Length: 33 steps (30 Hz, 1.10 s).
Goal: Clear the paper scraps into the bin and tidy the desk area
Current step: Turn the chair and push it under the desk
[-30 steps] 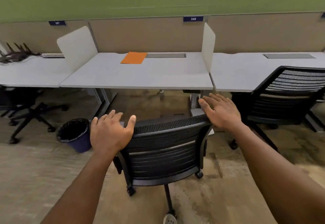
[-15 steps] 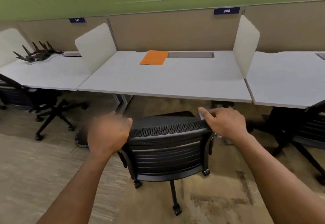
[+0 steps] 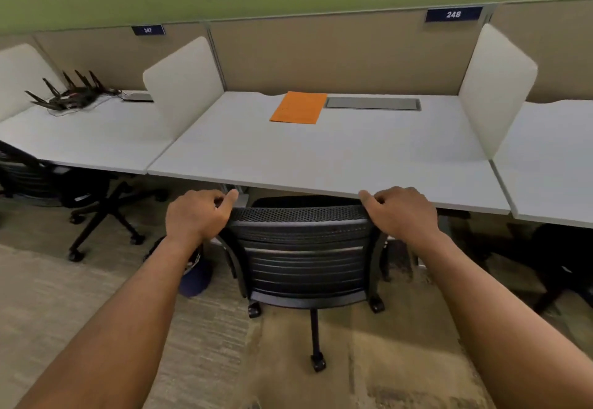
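A black mesh office chair (image 3: pixel 305 258) stands with its back toward me, its seat tucked under the front edge of the white desk (image 3: pixel 321 158). My left hand (image 3: pixel 195 216) grips the left top corner of the chair back. My right hand (image 3: pixel 401 211) grips the right top corner. An orange folder (image 3: pixel 298 107) lies flat at the back of the desk. A dark blue bin (image 3: pixel 195 275) sits on the floor left of the chair, mostly hidden behind my left forearm. No paper scraps show.
White dividers (image 3: pixel 183 84) (image 3: pixel 495 88) flank the desk. A grey cable tray (image 3: pixel 372 103) is set into the desk's back. The left desk holds a black antenna device (image 3: pixel 70 96); another black chair (image 3: pixel 48 181) stands under it. A dark chair base (image 3: pixel 552 267) is at right.
The chair has rolled forward until its seat sits under the desk edge. Both hands have closed on the chair back, and the view has moved closer to the desk.
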Motion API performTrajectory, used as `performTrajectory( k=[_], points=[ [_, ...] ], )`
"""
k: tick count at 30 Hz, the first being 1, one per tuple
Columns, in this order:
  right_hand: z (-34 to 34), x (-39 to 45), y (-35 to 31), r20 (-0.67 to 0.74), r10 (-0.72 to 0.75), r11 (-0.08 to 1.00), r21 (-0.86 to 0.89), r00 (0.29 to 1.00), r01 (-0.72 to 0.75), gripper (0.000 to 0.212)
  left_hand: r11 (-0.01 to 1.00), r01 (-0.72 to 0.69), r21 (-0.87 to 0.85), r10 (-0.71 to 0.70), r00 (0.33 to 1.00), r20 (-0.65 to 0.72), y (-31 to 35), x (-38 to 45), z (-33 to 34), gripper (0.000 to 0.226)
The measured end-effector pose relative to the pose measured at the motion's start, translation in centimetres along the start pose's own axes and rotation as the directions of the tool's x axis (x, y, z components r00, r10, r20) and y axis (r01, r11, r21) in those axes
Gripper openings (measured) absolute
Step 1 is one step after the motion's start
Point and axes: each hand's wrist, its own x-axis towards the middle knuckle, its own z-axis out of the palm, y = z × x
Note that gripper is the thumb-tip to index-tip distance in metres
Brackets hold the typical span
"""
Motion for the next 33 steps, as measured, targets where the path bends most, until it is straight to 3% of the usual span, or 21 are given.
performTrajectory(
  k=[13,18,20,24,33],
  points=[
    [3.2,10.1,-3.7,-0.076,0.224,0.974,0.04,0.972,-0.221,0.058,0.99,-0.134,-0.051,0.135,0.99,0.029,-2.8,13.0,3.8,0.082],
    [1.0,12.0,-2.7,-0.057,0.238,0.969,0.08,0.969,-0.234,0.055,0.992,-0.127,-0.023,0.125,0.991,-0.056,-0.9,13.6,3.8,0.08],
    [5.1,16.4,-4.8,-0.086,0.388,0.921,0.015,0.918,-0.389,0.059,0.978,-0.194,-0.079,0.2,0.976,0.083,-3.5,21.6,6.9,0.08],
    [4.5,17.1,-5.9,-0.135,0.404,0.915,0.075,0.905,-0.397,0.058,0.96,-0.265,-0.09,0.267,0.963,0.017,-3.7,22.7,6.8,0.079],
    [5.5,20.3,-6.4,-0.144,0.387,0.922,0.073,0.911,-0.38,0.059,0.963,-0.258,-0.082,0.259,0.966,-0.003,-4.2,26.6,7.8,0.077]
  ],
)
